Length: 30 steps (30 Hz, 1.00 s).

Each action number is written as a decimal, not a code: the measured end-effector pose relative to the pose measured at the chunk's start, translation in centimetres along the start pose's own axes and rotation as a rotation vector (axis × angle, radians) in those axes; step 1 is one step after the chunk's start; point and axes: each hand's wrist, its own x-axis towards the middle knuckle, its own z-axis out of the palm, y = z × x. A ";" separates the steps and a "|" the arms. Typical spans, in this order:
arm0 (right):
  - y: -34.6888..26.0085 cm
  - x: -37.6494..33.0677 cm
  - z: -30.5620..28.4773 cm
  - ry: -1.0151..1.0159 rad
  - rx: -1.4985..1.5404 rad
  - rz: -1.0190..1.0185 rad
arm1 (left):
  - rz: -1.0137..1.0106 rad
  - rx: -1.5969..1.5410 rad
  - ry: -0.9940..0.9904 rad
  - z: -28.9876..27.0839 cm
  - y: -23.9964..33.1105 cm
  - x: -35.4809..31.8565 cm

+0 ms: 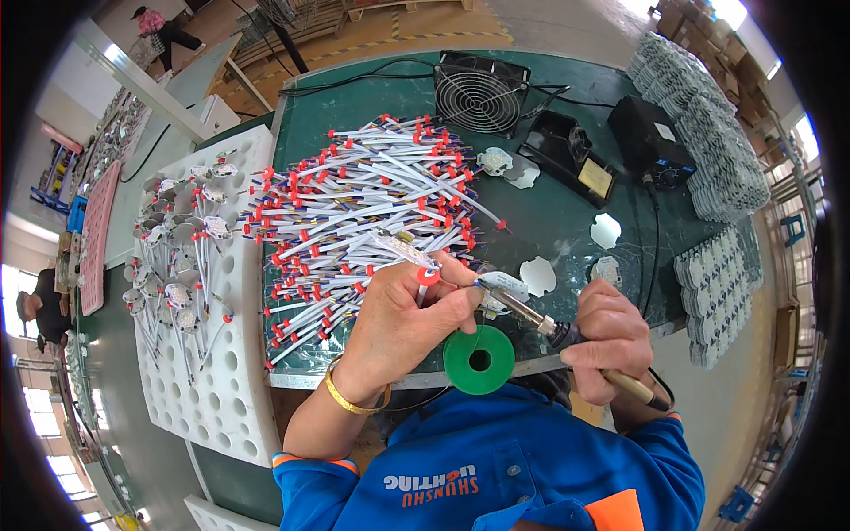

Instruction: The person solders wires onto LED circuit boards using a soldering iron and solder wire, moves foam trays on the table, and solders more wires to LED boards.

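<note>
My right hand (609,341) is wrapped round the handle of a soldering iron (529,313), its metal tip pointing left toward my left hand. My left hand (403,310) is closed in a pinch; a red grommet (428,276) on a wire shows at its fingers. Just beyond the fingers is a small populated circuit board (405,249). At the iron's tip lies a pale round board (505,285); whether my fingers touch it I cannot tell. Below my left hand, at the bench edge, is a green solder spool (479,376).
White cables with red grommets (372,195) lie heaped on the green bench. A white perforated tray (199,398) with wired boards stands left. Behind are a fan (482,93), an iron stand (567,159) and a black soldering station (653,142). Stacked boards (708,133) line the right.
</note>
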 end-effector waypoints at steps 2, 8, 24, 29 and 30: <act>0.1 0.0 0.0 0.031 0.071 0.060 | -0.039 -0.116 0.010 0.2 -0.3 0.2; -0.2 0.5 -0.5 0.060 0.110 0.069 | -0.108 -0.148 -0.071 -0.4 -0.4 0.9; 1.1 1.5 3.4 0.164 -0.158 0.288 | -0.170 -0.253 -0.172 0.3 -1.7 1.1; 1.0 1.6 2.5 0.116 0.040 0.401 | -0.024 -0.108 -0.149 -0.2 -2.1 0.8; 0.9 1.4 2.5 0.115 0.041 0.405 | -0.027 -0.110 -0.148 -0.2 -2.3 0.8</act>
